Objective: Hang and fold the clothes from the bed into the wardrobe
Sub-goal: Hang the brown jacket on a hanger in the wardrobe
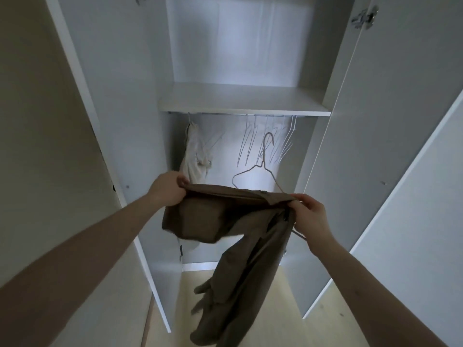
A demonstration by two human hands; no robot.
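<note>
Brown trousers (233,221) stretched sideways, legs hanging

I am seeing brown trousers (240,221) covering the wire hanger's (260,169) lower bar; trouser hems are running off the bottom edge.

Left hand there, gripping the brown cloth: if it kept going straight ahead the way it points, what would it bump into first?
Probably the cream garment hanging at the rail's left end, just beyond the left hand holding the brown trousers. Depth is unclear.
</note>
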